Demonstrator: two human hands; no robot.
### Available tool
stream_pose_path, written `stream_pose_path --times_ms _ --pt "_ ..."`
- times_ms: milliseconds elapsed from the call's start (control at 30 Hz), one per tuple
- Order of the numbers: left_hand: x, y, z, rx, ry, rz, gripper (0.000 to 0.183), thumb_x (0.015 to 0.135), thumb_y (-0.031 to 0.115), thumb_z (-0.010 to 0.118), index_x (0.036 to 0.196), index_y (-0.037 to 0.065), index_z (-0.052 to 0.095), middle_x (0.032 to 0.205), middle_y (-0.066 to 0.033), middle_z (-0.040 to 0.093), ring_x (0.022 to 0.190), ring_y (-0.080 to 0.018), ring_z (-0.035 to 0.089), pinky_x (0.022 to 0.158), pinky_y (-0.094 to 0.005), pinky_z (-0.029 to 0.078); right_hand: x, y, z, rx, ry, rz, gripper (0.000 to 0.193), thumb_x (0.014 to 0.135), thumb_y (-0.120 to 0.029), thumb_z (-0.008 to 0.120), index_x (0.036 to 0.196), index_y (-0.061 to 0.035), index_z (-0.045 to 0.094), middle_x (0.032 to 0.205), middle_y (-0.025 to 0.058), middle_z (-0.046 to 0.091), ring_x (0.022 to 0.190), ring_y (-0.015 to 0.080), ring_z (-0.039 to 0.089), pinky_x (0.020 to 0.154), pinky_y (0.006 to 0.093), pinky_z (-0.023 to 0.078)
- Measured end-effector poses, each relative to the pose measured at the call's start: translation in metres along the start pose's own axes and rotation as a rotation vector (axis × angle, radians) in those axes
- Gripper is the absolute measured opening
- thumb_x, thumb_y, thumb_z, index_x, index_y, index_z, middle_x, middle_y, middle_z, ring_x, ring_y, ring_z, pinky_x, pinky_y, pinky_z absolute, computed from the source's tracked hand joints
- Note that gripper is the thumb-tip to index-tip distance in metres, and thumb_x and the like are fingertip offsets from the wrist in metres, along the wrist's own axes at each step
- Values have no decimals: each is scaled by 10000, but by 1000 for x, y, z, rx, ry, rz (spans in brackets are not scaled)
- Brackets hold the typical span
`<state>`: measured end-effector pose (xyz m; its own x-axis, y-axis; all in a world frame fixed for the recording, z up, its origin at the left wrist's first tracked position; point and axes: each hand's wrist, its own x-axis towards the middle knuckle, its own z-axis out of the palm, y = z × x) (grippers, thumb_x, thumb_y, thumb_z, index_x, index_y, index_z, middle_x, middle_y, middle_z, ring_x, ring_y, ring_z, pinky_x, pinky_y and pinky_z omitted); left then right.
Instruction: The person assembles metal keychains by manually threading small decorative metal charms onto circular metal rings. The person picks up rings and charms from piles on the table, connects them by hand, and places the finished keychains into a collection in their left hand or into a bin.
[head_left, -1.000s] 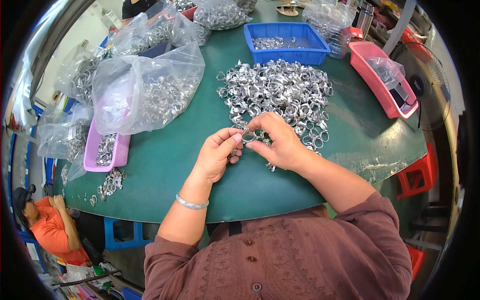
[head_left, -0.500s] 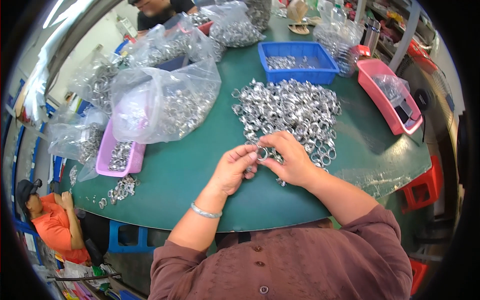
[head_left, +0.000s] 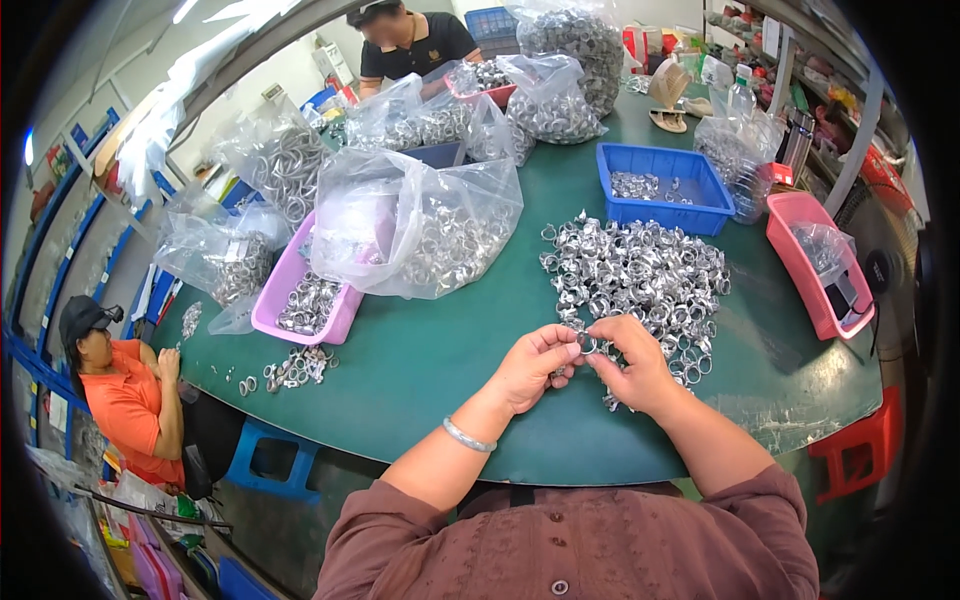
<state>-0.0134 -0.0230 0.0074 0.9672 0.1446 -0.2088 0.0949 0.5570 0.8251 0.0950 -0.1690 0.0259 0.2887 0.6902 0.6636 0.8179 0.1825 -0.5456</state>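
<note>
Left hand [head_left: 530,372]: your thumb and forefinger pinched one side of a ring [head_left: 589,346]; the other fingers curled inward around metal bits, partly hidden.
Right hand [head_left: 638,366]: your thumb and forefinger gripped the ring's other side, forefinger above, thumb below.
Ring: it was between your hands, over the near edge of the pile [head_left: 640,270] on the tabletop [head_left: 430,375].
Forearms: yours angled inward, the left wearing a bracelet [head_left: 468,436].
</note>
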Motion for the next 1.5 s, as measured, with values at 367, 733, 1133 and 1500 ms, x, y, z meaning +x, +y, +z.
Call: stream_pose_path --times_ms 367,733,1133,1500 --pt "1 -4 -2 -17 -30 41 114 846 154 577 932 87 544 813 8 576 650 -64 498 566 -196 404 0 0 -2 14 -5 -37 318 657 12 646 950 -24 530 895 111 567 819 282 546 710 347 442" --pt "1 -5 2 24 -5 83 114 840 161 584 905 83 532 805 5 568 629 -57 492 530 -184 385 2 -5 -2 13 -81 1 387 670 -47 669 1035 -32 541 873 101 569 797 274 542 698 343 436" --pt "-1 -1 9 79 70 218 176 895 216 485 972 65 532 749 -25 563 602 -88 495 498 -200 386 -9 9 1 564 -158 513 324 799 -64 575 1115 -17 523 883 22 570 758 81 519 688 233 438" --pt "-4 0 9 31 2 258 153 868 162 528 981 60 540 820 -35 582 632 -77 499 518 -200 391 -8 8 0 703 -83 441 304 808 -74 587 1101 -16 534 931 28 570 787 71 527 701 222 442"
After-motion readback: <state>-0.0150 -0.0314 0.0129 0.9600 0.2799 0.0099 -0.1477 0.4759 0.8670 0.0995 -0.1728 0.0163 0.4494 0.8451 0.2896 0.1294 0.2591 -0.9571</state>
